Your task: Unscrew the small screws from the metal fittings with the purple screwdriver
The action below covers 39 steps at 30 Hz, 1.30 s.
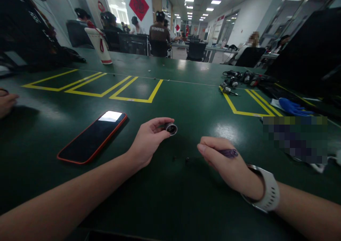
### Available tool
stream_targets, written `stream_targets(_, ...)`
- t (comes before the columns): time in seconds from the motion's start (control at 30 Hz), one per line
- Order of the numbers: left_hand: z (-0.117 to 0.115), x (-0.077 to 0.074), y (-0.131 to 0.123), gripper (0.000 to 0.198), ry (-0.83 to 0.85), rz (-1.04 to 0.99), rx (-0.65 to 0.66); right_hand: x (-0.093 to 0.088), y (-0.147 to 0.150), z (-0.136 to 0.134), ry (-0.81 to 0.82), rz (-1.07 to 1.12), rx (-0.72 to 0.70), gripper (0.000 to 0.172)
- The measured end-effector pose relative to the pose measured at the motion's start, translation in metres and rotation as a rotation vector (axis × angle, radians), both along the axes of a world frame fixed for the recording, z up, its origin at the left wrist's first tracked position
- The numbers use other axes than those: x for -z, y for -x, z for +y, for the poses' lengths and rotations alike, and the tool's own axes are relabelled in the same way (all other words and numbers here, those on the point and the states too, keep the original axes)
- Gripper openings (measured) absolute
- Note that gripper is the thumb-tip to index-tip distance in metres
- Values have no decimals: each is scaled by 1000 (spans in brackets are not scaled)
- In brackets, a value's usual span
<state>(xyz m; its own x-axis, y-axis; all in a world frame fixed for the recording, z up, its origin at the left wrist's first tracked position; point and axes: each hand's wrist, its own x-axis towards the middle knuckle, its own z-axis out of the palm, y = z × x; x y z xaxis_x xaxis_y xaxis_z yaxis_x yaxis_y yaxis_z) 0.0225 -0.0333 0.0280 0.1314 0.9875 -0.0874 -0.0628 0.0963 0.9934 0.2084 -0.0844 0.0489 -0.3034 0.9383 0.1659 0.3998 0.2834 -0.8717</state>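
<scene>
My left hand (149, 138) pinches a small round metal part (172, 129) between thumb and fingers, its open ring end facing me. My right hand (223, 159) is closed around a screwdriver with a purple handle (229, 153), which shows above the thumb side. A thin shaft seems to run left from this hand, low over the table, to a tiny dark piece (187, 159). Another tiny dark piece (174, 158) lies just left of it, below the metal part. Both pieces are too small to name.
A phone in a red case (92, 138) lies left of my left hand. At the back stands a paper cup (99, 45). Metal parts with cables (233, 81) and a blue glove (294, 107) lie right. Another person's hand (7, 102) is at the left edge. Yellow tape marks the green table.
</scene>
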Motion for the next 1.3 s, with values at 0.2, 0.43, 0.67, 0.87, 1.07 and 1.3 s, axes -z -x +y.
stream_targets(0.2, 0, 1, 2, 35, 21, -35, 22, 12, 0, 0, 32, 136, 10, 38)
stream_targets(0.43, 0, 1, 3, 37, 36, -33, 46, 20, -3, -4, -139, 255, -20, 32)
stream_targets(0.67, -5, -4, -3, 37, 28, -25, 33, 15, 5, -7, -259, -22, -62, 15)
stream_targets(0.87, -8, -6, -7, 35, 23, -17, 22, 18, 5, -5, -281, -113, -111, 7)
stream_targets(1.07, -8, -6, -7, 32, 6, 13, 23, 16, 6, -6, -294, -140, -167, 6)
stream_targets(1.3, -5, 1, -6, 27, -27, 95, 20, 15, 7, -7, -311, -196, -210, 8)
